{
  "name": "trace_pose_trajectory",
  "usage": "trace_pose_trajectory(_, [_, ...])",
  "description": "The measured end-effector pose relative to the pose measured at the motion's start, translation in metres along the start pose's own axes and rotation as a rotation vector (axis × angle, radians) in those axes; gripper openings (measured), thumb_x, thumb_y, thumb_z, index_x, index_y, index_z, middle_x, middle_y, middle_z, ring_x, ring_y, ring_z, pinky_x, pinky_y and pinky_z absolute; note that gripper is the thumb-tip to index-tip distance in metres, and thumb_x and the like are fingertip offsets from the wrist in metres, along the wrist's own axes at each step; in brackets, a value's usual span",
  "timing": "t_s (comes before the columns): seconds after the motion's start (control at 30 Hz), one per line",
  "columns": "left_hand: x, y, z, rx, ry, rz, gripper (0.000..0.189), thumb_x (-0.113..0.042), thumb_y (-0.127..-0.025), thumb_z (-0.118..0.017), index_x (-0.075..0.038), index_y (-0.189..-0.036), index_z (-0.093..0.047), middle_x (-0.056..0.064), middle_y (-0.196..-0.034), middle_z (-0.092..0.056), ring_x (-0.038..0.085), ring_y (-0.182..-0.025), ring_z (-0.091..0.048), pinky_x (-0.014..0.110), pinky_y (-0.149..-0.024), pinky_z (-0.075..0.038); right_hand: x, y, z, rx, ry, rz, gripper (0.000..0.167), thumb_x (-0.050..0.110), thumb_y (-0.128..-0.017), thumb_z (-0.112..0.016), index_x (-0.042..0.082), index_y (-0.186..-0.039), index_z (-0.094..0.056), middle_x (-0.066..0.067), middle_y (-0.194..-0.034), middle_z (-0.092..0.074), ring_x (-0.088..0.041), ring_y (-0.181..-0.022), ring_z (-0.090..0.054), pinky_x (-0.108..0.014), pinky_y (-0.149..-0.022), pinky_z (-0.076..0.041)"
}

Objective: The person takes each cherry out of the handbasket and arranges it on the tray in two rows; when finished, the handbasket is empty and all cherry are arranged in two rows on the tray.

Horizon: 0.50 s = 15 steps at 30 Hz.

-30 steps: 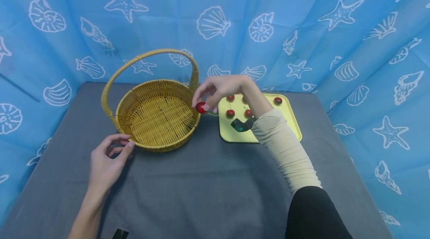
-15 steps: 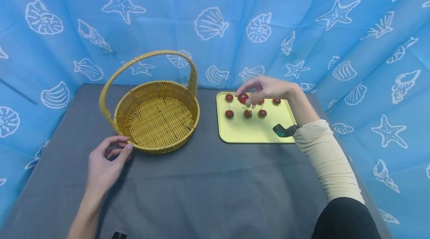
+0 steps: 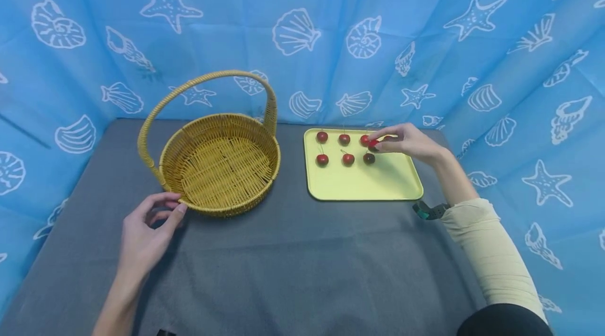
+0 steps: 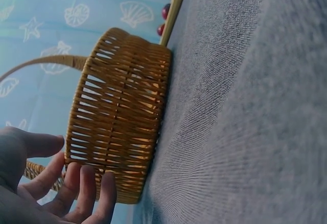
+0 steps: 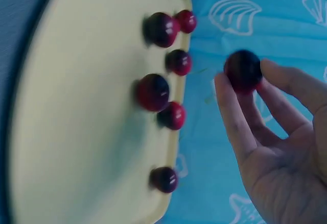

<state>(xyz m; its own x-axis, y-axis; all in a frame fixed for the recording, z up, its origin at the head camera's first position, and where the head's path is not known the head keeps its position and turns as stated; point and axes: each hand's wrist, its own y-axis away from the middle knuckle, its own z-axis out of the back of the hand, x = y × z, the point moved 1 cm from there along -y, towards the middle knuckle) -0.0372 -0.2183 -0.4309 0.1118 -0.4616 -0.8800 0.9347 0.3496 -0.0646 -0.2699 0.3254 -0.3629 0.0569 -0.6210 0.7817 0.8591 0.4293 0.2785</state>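
My right hand (image 3: 410,143) pinches a red cherry (image 3: 373,146) between thumb and fingertips, just above the right part of a yellow tray (image 3: 350,184). In the right wrist view this cherry (image 5: 243,71) hangs apart from the tray's surface. Several other cherries (image 3: 348,159) with thin stems lie in two rows on the tray. At the left, my left hand (image 3: 150,226) holds the near-left rim of a round woven basket (image 3: 222,173) with a tall handle. The left wrist view has the thumb at the rim and fingers against the basket's outer wall (image 4: 120,101).
A grey cloth (image 3: 302,268) covers the table beneath tray and basket. Blue curtain (image 3: 302,84) with white shell and starfish prints hangs behind the table and along its sides. The basket's handle (image 3: 208,79) arches high over its bowl.
The right hand has moved right, from beside the basket's rim to over the tray, with the cherry still pinched. My left hand stays at the basket's rim.
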Motion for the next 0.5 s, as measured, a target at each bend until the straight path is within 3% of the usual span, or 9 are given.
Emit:
trace_pose_trajectory(0.2, [0.002, 0.0, 0.004, -0.005, -0.034, 0.0, 0.029, -0.028, -0.103, -0.078, -0.016, -0.129, -0.074, -0.022, -0.103, -0.066, -0.01, -0.084, -0.069, 0.008, -0.075, -0.054, -0.03, 0.01, -0.001, -0.167, 0.051, 0.008, 0.046, 0.019, -0.104, -0.076, 0.0, -0.144, -0.066, -0.022, -0.153, -0.061, 0.002, -0.116, -0.07, -0.011, -0.095, -0.056])
trace_pose_trajectory(0.4, [0.007, -0.002, 0.014, 0.009, -0.035, -0.008, 0.027, -0.023, -0.103, -0.077, -0.012, -0.128, -0.074, -0.022, -0.101, -0.065, -0.011, -0.083, -0.069, 0.01, -0.071, -0.057, -0.057, 0.013, -0.004, -0.181, 0.097, 0.016, 0.043, 0.014, -0.103, -0.075, -0.005, -0.142, -0.067, -0.029, -0.149, -0.063, 0.001, -0.115, -0.07, -0.01, -0.09, -0.058])
trace_pose_trajectory(0.5, [0.009, -0.003, 0.019, 0.008, -0.03, -0.028, 0.028, -0.019, -0.103, -0.077, -0.008, -0.128, -0.073, -0.022, -0.099, -0.064, -0.011, -0.082, -0.069, 0.012, -0.068, -0.059, -0.067, 0.013, -0.006, -0.188, 0.123, 0.022, 0.04, 0.012, -0.103, -0.076, -0.006, -0.138, -0.069, -0.032, -0.143, -0.066, -0.008, -0.115, -0.075, -0.011, -0.086, -0.059])
